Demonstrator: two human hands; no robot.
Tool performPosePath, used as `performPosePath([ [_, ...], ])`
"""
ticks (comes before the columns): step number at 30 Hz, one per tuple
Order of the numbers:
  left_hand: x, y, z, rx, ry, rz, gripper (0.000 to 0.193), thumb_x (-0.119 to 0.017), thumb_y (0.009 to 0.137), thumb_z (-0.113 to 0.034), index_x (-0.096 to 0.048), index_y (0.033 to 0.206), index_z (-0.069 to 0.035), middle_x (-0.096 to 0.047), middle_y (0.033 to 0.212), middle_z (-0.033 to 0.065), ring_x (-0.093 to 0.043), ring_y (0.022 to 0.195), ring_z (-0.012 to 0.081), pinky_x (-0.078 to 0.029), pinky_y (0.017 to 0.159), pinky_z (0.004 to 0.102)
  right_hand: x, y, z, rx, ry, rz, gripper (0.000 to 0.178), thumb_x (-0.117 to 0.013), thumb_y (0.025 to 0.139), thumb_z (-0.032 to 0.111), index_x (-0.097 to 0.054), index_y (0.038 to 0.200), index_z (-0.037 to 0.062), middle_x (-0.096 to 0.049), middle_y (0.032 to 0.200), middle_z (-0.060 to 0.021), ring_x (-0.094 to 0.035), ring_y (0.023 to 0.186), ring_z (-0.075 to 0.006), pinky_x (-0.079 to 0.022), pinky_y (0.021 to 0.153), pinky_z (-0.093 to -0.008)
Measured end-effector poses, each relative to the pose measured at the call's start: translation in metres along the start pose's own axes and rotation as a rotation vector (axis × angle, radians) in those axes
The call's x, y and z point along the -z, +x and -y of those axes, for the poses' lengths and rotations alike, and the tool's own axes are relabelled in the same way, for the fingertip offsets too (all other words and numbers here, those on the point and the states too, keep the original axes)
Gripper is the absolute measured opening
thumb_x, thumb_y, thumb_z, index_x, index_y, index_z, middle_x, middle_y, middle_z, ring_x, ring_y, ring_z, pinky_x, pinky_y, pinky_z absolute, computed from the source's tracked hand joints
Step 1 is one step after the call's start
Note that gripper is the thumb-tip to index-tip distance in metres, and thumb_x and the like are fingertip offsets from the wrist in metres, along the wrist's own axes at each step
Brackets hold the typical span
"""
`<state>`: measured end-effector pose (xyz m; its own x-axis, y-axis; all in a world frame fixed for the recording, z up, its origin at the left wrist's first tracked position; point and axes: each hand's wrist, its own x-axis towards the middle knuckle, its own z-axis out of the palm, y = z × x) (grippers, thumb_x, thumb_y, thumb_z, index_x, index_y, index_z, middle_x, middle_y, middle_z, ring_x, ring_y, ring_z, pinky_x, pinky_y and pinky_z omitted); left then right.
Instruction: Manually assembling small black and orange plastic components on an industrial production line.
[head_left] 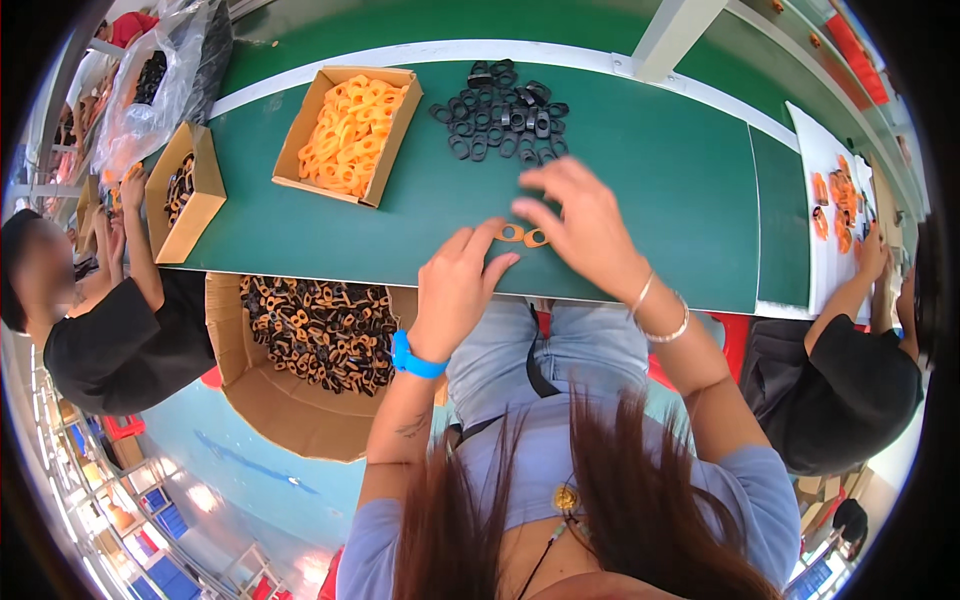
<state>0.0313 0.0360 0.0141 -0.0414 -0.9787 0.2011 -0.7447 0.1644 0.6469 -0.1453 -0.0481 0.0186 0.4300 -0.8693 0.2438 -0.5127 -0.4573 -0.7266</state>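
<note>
Two flat orange oval rings, a left one (511,232) and a right one (535,238), lie side by side on the green worktable (650,215). My left hand (455,285) rests at the table's near edge. Its index fingertip is at the left ring, and its thumb stands apart. Over the right ring hovers my right hand (588,222), slightly blurred, thumb and index finger parted with nothing visible between them. Beyond it, black oval ring parts (495,112) are spread in a loose pile.
An open carton (388,150) of orange rings stands left of the black pile. Below the table's edge, a large carton (235,340) holds black-and-orange pieces. A smaller box (205,205) stands at far left. Co-workers sit on both sides, the right one by a white surface (808,160) with orange pieces.
</note>
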Motion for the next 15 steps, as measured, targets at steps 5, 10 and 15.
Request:
performPosePath([
  [5,-0.001,0.003,-0.002,0.063,0.055,0.065,0.027,-0.075,0.087,-0.015,-0.067,0.112,-0.007,-0.064,0.084,0.0125,-0.061,0.068,0.0319,-0.050,0.061,0.0394,-0.001,0.034,-0.021,0.044,-0.199,-0.030,0.024,-0.077,0.082,0.014,-0.071,0.102,0.0020,-0.067,0.099,-0.0120,-0.063,0.091,-0.0312,-0.052,0.082,-0.0402],
  [10,0.000,-0.004,0.011,-0.013,-0.022,-0.047,0.026,-0.075,0.087,-0.012,-0.067,0.111,-0.006,-0.060,0.076,0.0131,-0.058,0.063,0.0304,-0.048,0.058,0.0401,0.047,0.002,-0.009,0.113,-0.164,0.115,0.028,-0.076,0.080,0.008,-0.072,0.108,0.0048,-0.068,0.097,-0.0116,-0.064,0.093,-0.0312,-0.053,0.082,-0.0390],
  [15,0.015,-0.003,-0.009,0.119,0.038,0.019,0.034,-0.077,0.085,-0.013,-0.065,0.116,-0.005,-0.067,0.087,0.0147,-0.055,0.061,0.0264,-0.050,0.060,0.0367,0.059,-0.042,-0.020,-0.066,-0.148,0.212,0.033,-0.078,0.076,0.004,-0.072,0.109,0.0045,-0.068,0.099,-0.0106,-0.065,0.090,-0.0295,-0.053,0.077,-0.0371],
])
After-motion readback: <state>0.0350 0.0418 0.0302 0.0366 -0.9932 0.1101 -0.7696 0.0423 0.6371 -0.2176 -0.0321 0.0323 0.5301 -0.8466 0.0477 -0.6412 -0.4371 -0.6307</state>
